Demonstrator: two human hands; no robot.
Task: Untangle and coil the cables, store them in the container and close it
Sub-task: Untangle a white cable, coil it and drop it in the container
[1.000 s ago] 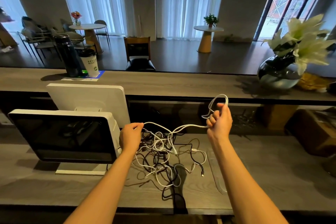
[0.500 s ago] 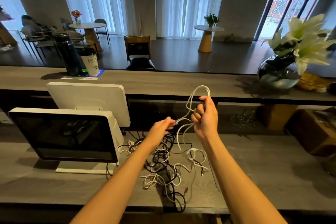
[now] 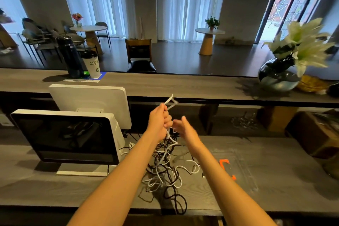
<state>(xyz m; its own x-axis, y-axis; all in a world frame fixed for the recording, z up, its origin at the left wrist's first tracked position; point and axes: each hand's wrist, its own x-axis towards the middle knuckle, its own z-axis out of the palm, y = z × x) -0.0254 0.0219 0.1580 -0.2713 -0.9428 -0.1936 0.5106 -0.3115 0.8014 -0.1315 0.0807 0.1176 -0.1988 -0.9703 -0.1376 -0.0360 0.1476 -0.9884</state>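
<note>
Low in the frame, just right of centre, a snarl of black and white cables sprawls on the grey wooden desk, one black loop reaching almost to the near edge. To its right, on the same surface, lies a clear plastic container with an orange clip, hard to make out against the wood. Two bare forearms rise from the bottom edge toward the middle of the frame. The left hand is fisted around a white cable, a doubled loop of it poking up above the knuckles and the rest trailing down into the snarl. The right hand sits just beside it, fingers loose and blurred; whether they touch the cable I cannot tell. At the left stands a white-framed monitor with a second white panel behind it. Beyond, the raised counter spans the frame, bearing a dark bottle and a paper cup at the upper left and a round vase of white lilies at the right.
</note>
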